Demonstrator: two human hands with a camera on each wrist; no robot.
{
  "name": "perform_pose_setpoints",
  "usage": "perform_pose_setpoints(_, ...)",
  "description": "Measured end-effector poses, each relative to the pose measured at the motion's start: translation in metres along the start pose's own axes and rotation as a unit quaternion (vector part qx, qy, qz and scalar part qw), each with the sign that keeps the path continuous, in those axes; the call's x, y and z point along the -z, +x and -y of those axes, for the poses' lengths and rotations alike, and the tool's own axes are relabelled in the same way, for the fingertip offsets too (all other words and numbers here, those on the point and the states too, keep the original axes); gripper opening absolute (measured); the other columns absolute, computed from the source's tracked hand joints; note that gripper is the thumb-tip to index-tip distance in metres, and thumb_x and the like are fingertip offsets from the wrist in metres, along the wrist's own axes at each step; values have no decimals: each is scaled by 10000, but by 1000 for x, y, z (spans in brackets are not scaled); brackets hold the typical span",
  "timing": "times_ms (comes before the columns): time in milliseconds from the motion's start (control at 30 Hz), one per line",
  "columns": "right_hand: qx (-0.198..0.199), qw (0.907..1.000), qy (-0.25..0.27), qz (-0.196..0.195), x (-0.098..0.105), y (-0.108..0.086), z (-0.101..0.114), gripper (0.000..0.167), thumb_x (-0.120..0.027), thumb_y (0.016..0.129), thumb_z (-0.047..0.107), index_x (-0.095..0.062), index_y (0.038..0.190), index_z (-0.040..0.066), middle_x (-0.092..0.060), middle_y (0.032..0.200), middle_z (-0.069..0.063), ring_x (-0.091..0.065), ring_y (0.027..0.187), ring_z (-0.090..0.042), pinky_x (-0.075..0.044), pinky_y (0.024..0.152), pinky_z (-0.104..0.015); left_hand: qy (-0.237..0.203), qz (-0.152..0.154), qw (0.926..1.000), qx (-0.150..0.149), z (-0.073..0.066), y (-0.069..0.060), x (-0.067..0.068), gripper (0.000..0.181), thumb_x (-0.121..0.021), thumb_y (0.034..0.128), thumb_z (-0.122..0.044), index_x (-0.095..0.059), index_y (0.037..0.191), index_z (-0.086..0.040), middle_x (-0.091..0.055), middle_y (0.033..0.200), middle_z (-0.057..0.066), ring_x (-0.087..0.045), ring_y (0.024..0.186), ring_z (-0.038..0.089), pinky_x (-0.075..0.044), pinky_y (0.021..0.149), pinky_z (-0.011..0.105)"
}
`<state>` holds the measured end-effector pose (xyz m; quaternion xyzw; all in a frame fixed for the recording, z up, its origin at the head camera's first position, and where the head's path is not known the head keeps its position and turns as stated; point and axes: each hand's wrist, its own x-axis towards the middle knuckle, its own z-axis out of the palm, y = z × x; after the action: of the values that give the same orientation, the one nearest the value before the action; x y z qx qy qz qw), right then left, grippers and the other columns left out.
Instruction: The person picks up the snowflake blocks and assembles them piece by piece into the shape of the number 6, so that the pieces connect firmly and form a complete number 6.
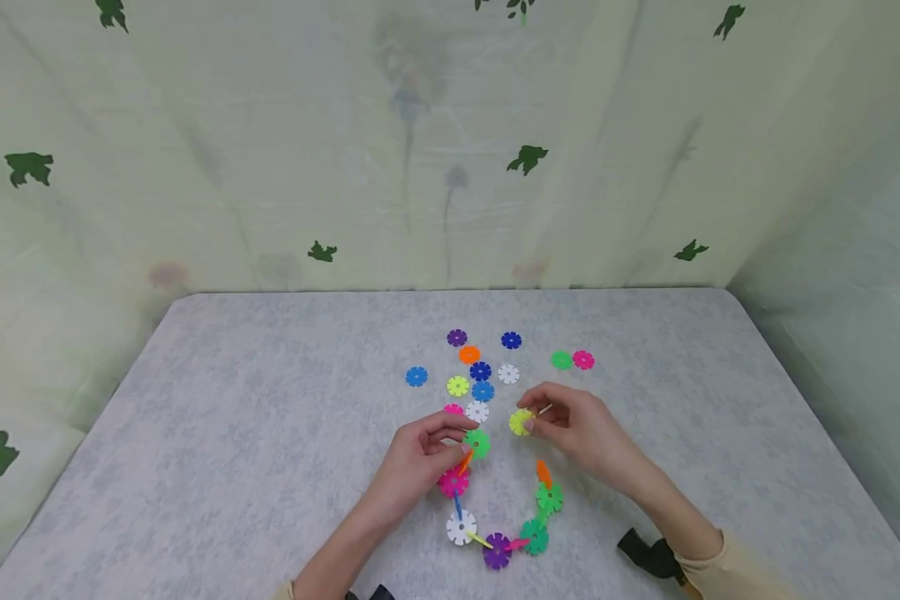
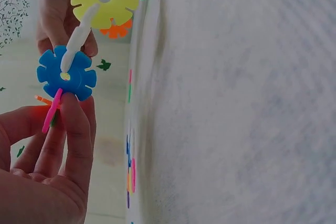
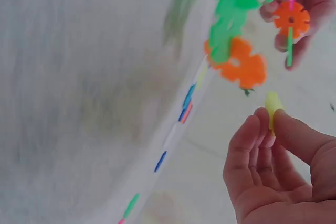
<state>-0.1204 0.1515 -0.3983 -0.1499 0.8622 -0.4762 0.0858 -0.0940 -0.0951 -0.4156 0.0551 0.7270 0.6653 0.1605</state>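
A chain of interlocked plastic snowflake discs curves in a U between the hands, in green, orange, pink, white, purple and other colours. My left hand pinches the chain's left end, near a green disc; in the left wrist view, the fingers are close below a blue disc. The right hand pinches a single yellow disc between thumb and fingertips. Apart from that disc, below it, stands the chain's other end, an orange disc; it also shows in the right wrist view.
Loose discs lie on the grey table beyond the hands, including a purple one, a light blue one and a white one. Farther right are a green disc and a pink disc. A pale curtain hangs behind.
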Motion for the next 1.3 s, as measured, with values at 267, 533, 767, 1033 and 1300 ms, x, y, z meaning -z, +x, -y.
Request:
perform_pose_setpoints(267, -277, 9926, 1138, -322, -14, -16, 9, 124, -717, 902, 108, -670, 1017, 101, -668, 936, -61, -675, 856, -316, -574, 768, -364, -178, -24, 9998, -36, 0, 0, -1, 277, -679, 897, -47, -677, 1173, -20, -688, 1013, 90, -665, 801, 212, -527, 686, 231)
perform_pose_setpoints(533, -178, 9894, 1404, -316, -25, -19, 13, 81, -714, 906, 113, -676, 978, 112, -669, 952, -55, -673, 900, -306, -556, 803, -285, -383, 14, 9992, 124, -1, 0, -1, 284, -697, 906, -82, -671, 1181, -10, -697, 1003, 97, -689, 878, 299, -550, 734, 246)
perform_pose_setpoints(767, -68, 9887, 1453, -375, -30, -19, 12, 61, -710, 912, 119, -685, 967, 121, -676, 955, -49, -671, 912, -314, -551, 815, -274, -886, 250, 9954, 249, 1, 0, 0, 306, -677, 911, -43, -640, 1202, 43, -703, 1010, 151, -715, 850, 311, -563, 764, 286)
perform_pose_setpoints(1033, 57, 9911, 1224, -524, -32, -22, 16, 63, -714, 899, 95, -714, 927, 151, -693, 927, -17, -679, 883, -244, -552, 794, -256, -1103, 307, 9925, 430, 2, 1, 1, 283, -638, 911, 11, -650, 1190, 60, -711, 1002, 169, -727, 776, 260, -567, 767, 299)
perform_pose_setpoints(1300, -36, 9904, 1285, -515, -33, -21, 16, 146, -716, 865, -13, -736, 883, 130, -710, 913, -7, -688, 874, -260, -558, 782, -265, -1173, 265, 9905, 673, 1, 0, 2, 284, -637, 918, 2, -659, 1198, 44, -714, 995, 162, -729, 773, 274, -568, 767, 311)
